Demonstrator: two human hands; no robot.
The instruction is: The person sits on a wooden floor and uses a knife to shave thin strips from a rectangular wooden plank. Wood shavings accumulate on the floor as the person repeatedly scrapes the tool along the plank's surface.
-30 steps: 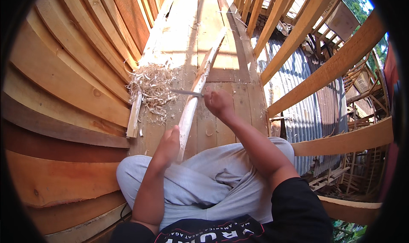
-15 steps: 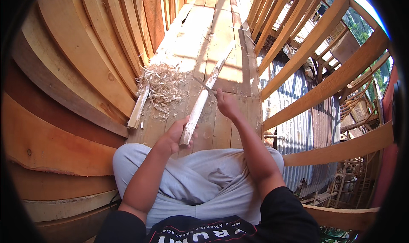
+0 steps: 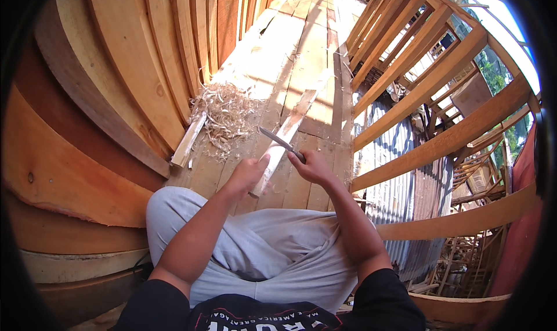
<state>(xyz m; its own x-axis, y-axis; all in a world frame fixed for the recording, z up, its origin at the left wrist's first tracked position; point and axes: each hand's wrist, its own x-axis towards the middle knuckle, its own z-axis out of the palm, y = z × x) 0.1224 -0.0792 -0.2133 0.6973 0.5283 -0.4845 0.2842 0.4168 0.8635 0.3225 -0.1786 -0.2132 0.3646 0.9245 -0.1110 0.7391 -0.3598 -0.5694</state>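
A long pale wooden stick point(image 3: 295, 117) slants away from me over the plank floor, its near end in front of my crossed legs. My left hand point(image 3: 248, 174) is closed round it close to that near end. In my right hand point(image 3: 311, 166) is a knife point(image 3: 281, 139) with a dark handle, its fingers wrapped about the grip. The blade points to the left and lies across the stick, just beyond my left hand; whether its edge touches the wood I cannot tell.
Curly wood shavings point(image 3: 223, 113) are heaped on the left, beside a second short wooden piece point(image 3: 189, 140). Upright boards point(image 3: 125, 58) wall the left side. A slatted wooden railing point(image 3: 429, 139) runs along the right, with corrugated metal sheets point(image 3: 386, 174) below it.
The knife has come nearer to me along the stick, with its handle now in plain view. The stick has turned to show a broader, partly brown face. The whole view has shifted slightly.
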